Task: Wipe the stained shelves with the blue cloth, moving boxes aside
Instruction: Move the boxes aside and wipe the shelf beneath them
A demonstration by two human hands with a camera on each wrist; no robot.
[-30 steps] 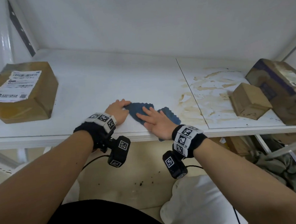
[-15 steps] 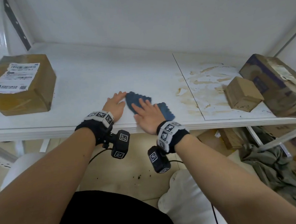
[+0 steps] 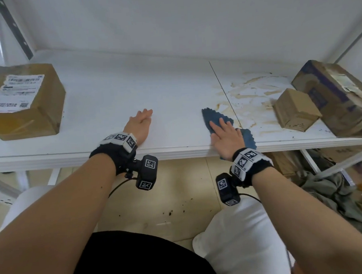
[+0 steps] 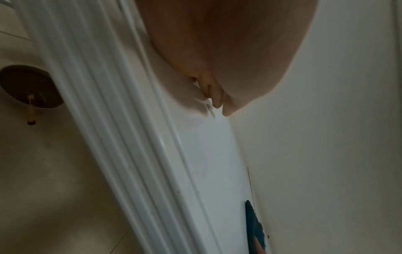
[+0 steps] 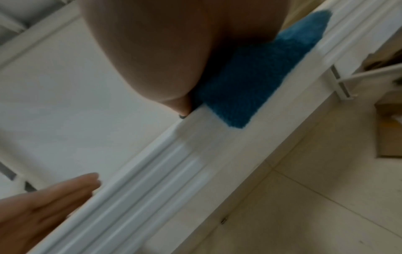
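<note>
The blue cloth [image 3: 213,118] lies on the white shelf [image 3: 121,94] at the seam between its two panels, one corner hanging over the front edge [image 5: 250,86]. My right hand [image 3: 226,134] presses flat on the cloth with straight fingers. My left hand [image 3: 140,124] rests flat on the bare shelf well to the left of the cloth, holding nothing. Brown stains [image 3: 251,93] cover the right panel just beyond the cloth. A small cardboard box [image 3: 296,110] sits on the stained panel, against a larger worn box [image 3: 337,95].
A labelled cardboard box [image 3: 25,101] stands at the shelf's left end. The wall closes the shelf at the back. Below the shelf are a tiled floor [image 3: 168,200], crumpled cloth and cartons [image 3: 334,191] at the right, and a white sack [image 3: 244,238].
My right hand has slid the cloth to the right, up to the stains at the seam. The left hand has come off the cloth and lies on bare shelf.
</note>
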